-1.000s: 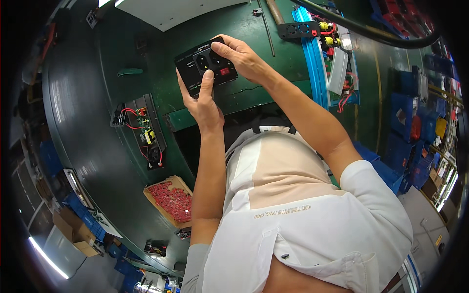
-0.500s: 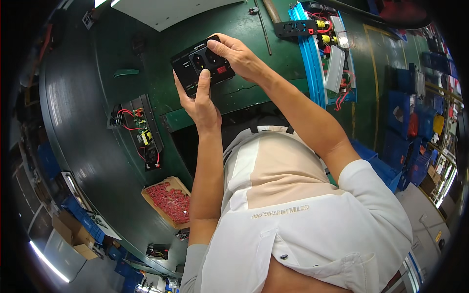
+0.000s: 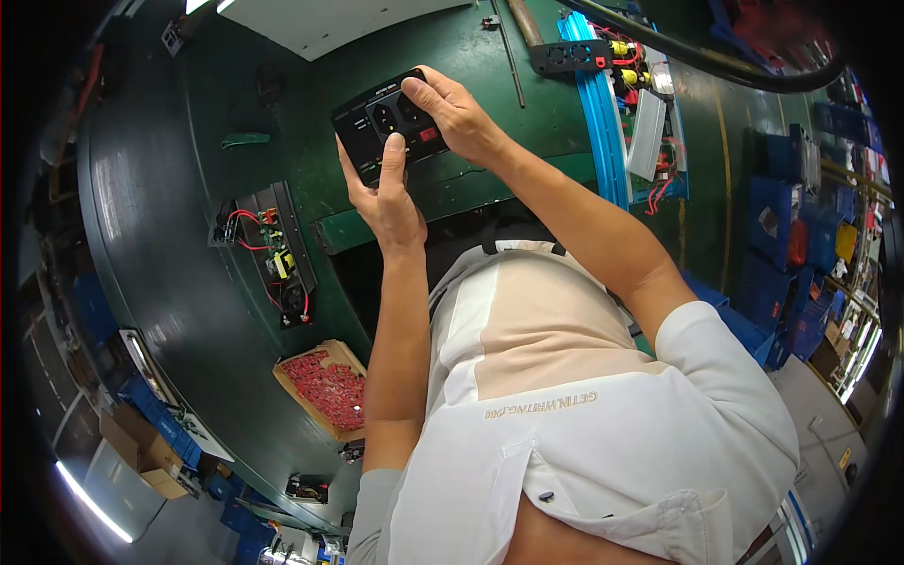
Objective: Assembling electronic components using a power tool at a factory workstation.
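Both hands hold a black socket panel (image 3: 357,151) with two outlets and a small red switch, tilted above the green bench. My left hand (image 3: 388,207) grips its near left side, thumb on the face beside an outlet, fingers behind. My right hand (image 3: 463,121) is closed on the far right corner, its thumb pressed near the second outlet and partly covering it. What lies behind the panel is hidden. To the left, an open dark housing (image 3: 299,235) with a circuit board, red wires and a small fan lies on the bench.
Blue metal housings (image 3: 595,122) with boards and wires stand at the right, a black fan-vent end plate (image 3: 571,57) against them. A hammer handle (image 3: 525,21) lies nearby. A cardboard tray (image 3: 325,388) of small red parts sits lower left. A black hose (image 3: 744,68) arcs across the upper right.
The black hose at the upper right hangs lower and further into view. Both hands and the panel keep almost the same place and grip.
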A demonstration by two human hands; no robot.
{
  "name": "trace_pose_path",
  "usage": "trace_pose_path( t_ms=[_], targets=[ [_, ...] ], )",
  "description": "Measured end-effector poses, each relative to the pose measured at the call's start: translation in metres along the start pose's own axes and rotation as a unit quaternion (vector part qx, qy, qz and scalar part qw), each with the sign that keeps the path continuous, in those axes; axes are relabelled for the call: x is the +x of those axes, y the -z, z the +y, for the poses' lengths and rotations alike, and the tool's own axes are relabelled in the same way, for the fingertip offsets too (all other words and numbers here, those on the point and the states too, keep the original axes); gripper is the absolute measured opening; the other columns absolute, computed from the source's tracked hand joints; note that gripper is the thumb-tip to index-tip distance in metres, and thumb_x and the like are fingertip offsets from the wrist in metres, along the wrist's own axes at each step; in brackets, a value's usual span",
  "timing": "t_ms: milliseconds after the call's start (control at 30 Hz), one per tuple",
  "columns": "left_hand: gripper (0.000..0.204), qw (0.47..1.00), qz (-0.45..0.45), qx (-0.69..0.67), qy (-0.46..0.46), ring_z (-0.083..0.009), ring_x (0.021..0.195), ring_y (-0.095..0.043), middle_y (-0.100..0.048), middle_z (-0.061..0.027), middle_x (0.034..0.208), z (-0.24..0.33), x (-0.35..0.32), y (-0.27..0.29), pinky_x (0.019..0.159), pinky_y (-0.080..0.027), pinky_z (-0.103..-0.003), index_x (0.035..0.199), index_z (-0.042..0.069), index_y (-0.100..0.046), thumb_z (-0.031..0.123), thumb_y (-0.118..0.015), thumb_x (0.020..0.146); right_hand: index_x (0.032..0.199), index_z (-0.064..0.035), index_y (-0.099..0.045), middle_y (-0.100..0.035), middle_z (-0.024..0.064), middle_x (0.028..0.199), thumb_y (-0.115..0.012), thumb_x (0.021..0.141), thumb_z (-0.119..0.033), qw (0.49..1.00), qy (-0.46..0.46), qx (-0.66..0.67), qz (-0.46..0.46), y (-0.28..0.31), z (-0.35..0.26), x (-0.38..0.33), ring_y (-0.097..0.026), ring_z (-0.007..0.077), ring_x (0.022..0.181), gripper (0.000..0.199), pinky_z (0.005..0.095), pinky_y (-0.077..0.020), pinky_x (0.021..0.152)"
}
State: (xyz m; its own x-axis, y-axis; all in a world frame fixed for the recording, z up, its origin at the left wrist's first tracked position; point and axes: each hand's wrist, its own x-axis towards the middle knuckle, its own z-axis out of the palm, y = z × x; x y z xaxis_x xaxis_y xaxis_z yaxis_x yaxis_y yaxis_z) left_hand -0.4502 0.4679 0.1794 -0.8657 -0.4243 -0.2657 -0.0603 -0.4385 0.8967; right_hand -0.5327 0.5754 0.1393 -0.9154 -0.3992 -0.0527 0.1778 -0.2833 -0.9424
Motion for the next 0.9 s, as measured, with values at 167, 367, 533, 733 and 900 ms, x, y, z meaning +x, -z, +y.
trace_pose_path(
  t_ms=[167, 367, 533, 733, 900],
  targets=[
    [0.073, 0.999, 0.012, -0.030, 0.016, -0.0185, 0.114, -0.061, -0.057, -0.0109, 0.131, -0.003, 0.000, 0.004, 0.102, -0.050, -0.033, 0.156, 0.004, -0.035, 0.006, -0.071, 0.093, 0.098, -0.0040, -0.055, -0.055, -0.0017, 0.081, -0.050, 0.109, -0.038, 0.999, 0.018, -0.012, 0.035, -0.009, -0.005, -0.004, -0.047, 0.0057, 0.077, 0.036, 0.0239, -0.0432, 0.068],
    [0.074, 1.000, -0.013, 0.014, -0.006, -0.0178, 0.112, -0.061, -0.058, -0.0098, 0.129, -0.009, 0.005, 0.006, 0.100, -0.052, -0.032, 0.155, 0.005, -0.036, 0.000, -0.071, 0.090, 0.103, -0.0069, -0.059, -0.057, -0.0052, 0.086, -0.049, 0.109, -0.038, 1.000, 0.018, -0.016, 0.006, -0.002, -0.010, 0.001, -0.051, 0.0025, 0.080, 0.033, 0.0196, -0.0449, 0.071],
    [0.071, 1.000, -0.002, -0.030, 0.000, -0.0178, 0.112, -0.062, -0.057, -0.0088, 0.128, -0.005, 0.001, 0.002, 0.101, -0.052, -0.032, 0.153, 0.004, -0.038, -0.001, -0.070, 0.089, 0.107, -0.0071, -0.060, -0.058, -0.0043, 0.089, -0.051, 0.108, -0.041, 0.997, -0.034, -0.020, -0.060, 0.009, -0.011, 0.007, -0.053, 0.0033, 0.084, 0.035, 0.0204, -0.0473, 0.075],
    [0.069, 0.999, -0.004, -0.032, 0.001, -0.0180, 0.112, -0.062, -0.057, -0.0087, 0.129, -0.006, 0.003, 0.002, 0.102, -0.052, -0.032, 0.152, 0.004, -0.039, -0.001, -0.069, 0.090, 0.107, -0.0078, -0.060, -0.057, -0.0043, 0.088, -0.048, 0.109, -0.042, 0.996, -0.028, -0.063, -0.056, 0.010, -0.015, 0.005, -0.053, 0.0034, 0.083, 0.036, 0.0208, -0.0467, 0.074],
    [0.069, 1.000, 0.003, -0.028, -0.001, -0.0176, 0.113, -0.061, -0.057, -0.0086, 0.129, -0.005, 0.000, 0.001, 0.102, -0.052, -0.032, 0.152, 0.004, -0.038, -0.001, -0.069, 0.090, 0.107, -0.0080, -0.060, -0.057, -0.0041, 0.087, -0.048, 0.109, -0.044, 0.996, -0.025, -0.061, -0.055, 0.009, -0.013, 0.005, -0.051, 0.0037, 0.082, 0.038, 0.0205, -0.0452, 0.073]
  ],
)
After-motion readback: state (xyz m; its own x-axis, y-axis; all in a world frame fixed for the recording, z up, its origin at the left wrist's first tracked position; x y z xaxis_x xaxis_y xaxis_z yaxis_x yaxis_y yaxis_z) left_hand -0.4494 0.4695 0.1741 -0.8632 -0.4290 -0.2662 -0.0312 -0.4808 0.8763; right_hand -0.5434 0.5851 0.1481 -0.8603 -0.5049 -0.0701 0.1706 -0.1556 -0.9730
